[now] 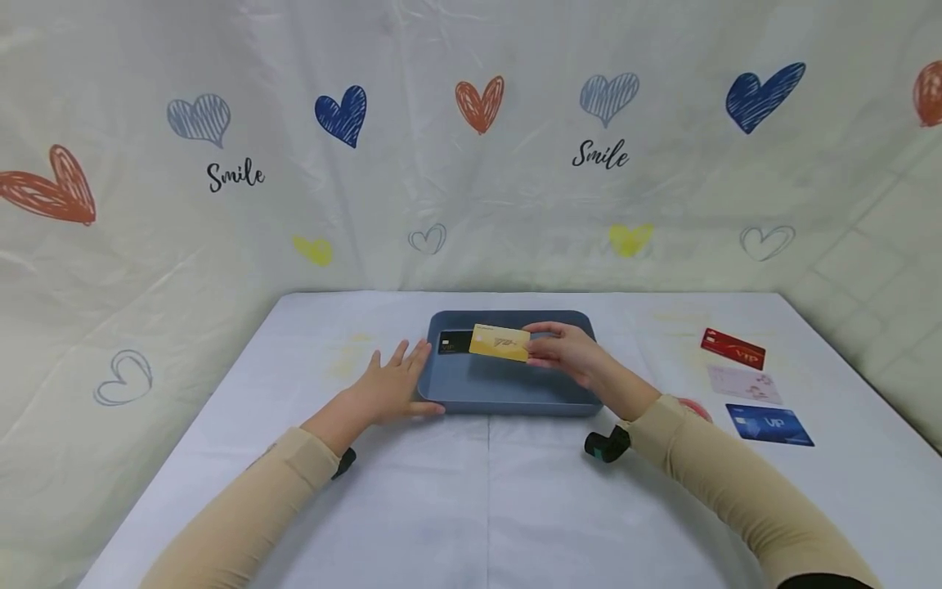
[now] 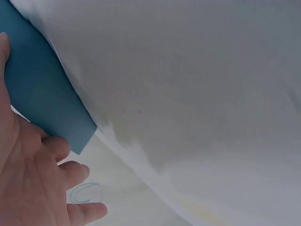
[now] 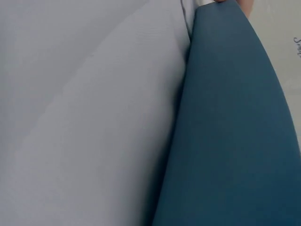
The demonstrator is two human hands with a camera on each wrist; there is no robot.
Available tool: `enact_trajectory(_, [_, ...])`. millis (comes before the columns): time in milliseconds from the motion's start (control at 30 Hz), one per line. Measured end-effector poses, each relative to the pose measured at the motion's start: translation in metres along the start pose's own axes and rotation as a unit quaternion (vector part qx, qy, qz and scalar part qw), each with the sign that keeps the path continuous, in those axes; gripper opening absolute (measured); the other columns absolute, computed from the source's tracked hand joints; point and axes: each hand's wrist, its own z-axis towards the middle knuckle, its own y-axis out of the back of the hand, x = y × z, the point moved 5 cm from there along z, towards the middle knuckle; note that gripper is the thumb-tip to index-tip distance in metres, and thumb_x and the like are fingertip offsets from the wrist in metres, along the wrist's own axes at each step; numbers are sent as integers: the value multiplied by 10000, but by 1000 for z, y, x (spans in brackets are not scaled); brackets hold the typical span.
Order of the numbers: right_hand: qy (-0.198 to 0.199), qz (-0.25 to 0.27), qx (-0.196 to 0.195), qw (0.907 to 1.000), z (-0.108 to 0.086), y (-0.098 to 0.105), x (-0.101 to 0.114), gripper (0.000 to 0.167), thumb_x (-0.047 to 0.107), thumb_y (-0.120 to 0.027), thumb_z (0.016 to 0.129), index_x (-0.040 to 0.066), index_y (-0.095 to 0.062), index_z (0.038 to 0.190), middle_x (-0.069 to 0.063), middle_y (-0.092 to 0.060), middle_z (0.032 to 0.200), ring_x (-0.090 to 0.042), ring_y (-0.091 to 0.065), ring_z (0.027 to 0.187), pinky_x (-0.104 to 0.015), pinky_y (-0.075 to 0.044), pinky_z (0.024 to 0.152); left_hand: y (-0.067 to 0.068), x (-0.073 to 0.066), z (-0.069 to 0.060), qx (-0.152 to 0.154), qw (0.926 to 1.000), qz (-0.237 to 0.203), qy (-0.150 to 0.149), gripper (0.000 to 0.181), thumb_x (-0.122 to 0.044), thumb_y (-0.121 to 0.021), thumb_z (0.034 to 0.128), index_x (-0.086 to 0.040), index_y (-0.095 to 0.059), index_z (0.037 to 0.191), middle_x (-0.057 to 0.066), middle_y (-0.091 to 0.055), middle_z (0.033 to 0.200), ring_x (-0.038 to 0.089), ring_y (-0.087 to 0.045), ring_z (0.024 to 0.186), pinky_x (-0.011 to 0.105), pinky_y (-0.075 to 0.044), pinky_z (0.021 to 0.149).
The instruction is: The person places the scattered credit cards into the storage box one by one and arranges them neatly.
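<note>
right hand [image 1: 565, 353]: grip pinches gold card [image 1: 498, 342] by right end, over tray [image 1: 508, 386], partly hiding black card [image 1: 452, 343]. left hand [image 1: 393, 384]: fingers spread at tray's left edge. advise lowering level, tray steadied.

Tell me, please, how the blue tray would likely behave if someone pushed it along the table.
The blue tray would probably slide rather than tip, as it sits flat, low and wide. The white cloth beneath might ruck up, since it shows a crease in front. The black card could slip about, as it seems to lie loose inside.
</note>
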Motion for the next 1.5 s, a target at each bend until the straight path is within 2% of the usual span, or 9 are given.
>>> enact_trajectory(167, [-87,-226,18,9997,2,-7,-3,477,15,-602,1024,-61,-447,1468,-299,-456,1421,-127,-702,822,-245,-587,785,1,-1,0,-6,10000,13,3,1125,-711,-586,922,-28,-59,1643,110,-87,1709,375,-53,1559,690,-105,1173])
enact_trajectory(533, [-128,-369,-53,9992,10,-18,-10,447,-24,-611,1004,-70,-488,1432,-294,-527,1353,-125,-693,809,-271,-598,768,-2,-1,3,43,9999,102,43,1126,-726,-568,922,-26,-58,1642,114,-80,1710,373,-56,1559,684,-123,1175])
enact_trajectory(767, [-19,-532,91,9985,14,-25,-11,452,-20,-612,1007,-76,-485,1436,-199,-639,1150,-139,-699,846,-302,-599,802,0,-1,2,27,9999,80,74,1125,-716,-579,923,-22,-61,1641,119,-86,1709,375,-57,1559,684,-117,1176])
enact_trajectory(933, [-54,-596,144,9981,16,-31,-11,444,-23,-620,1000,-78,-500,1424,-158,-645,1064,-149,-691,823,-302,-603,781,0,-1,1,75,9999,63,77,1117,-711,-577,927,-22,-63,1641,119,-81,1709,375,-49,1560,685,-115,1175])
enact_trajectory(1133, [-270,-717,94,9970,22,-36,-12,455,-19,-640,989,-59,-518,1426,-192,-627,1108,-150,-685,787,-270,-602,717,0,-1,1,37,10000,-7,30,1117,-707,-579,928,-24,-58,1642,115,-77,1711,370,-46,1561,687,-108,1175])
enact_trajectory(1500, [-451,-852,128,9953,27,-44,-11,441,-39,-629,988,-49,-523,1416,-273,-604,1251,-152,-705,731,-274,-602,698,1,0,0,40,10000,-75,16,1117,-705,-584,926,-30,-59,1644,113,-70,1712,373,-43,1561,688,-92,1176])
